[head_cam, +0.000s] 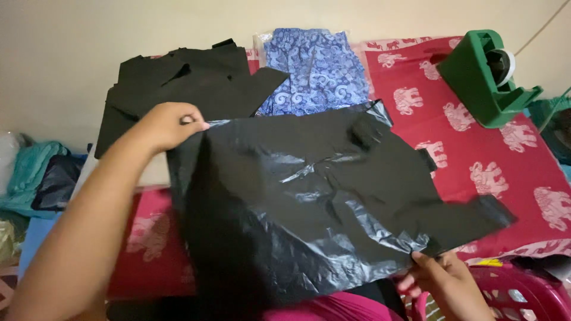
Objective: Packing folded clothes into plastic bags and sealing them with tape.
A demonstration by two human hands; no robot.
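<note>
A large black plastic bag point(297, 202), shiny and creased, is held spread out above a table covered with a red cloth printed with pale elephants point(505, 154). The left hand point(169, 126) is closed, pinching the bag's upper left corner between thumb and fingers, with the forearm reaching up from the lower left of the view. The right hand point(443, 279) grips the bag's lower right edge from beneath, fingers curled onto the plastic; the thumb is hidden, so how tight the hold is cannot be told. The bag hangs slanted between the two hands, its left side falling in a dark fold toward the bottom of the view, and a narrow flap juts out to the right past the right hand.

Beyond the bag, toward the wall, a folded black garment point(178, 83) lies on the cloth, its edge just behind the bag's top corner. Just right of that garment lies a blue patterned fabric in a clear wrapper point(315, 68), also behind the bag's upper edge. Well to the right of the bag, at the far corner of the table, sits a green tape dispenser point(485, 77) holding a roll of tape. Below the bag's right end, by the right hand, is a pink plastic basket point(511, 294). Left of the bag, off the table, lie heaped teal and dark cloths point(38, 175)
</note>
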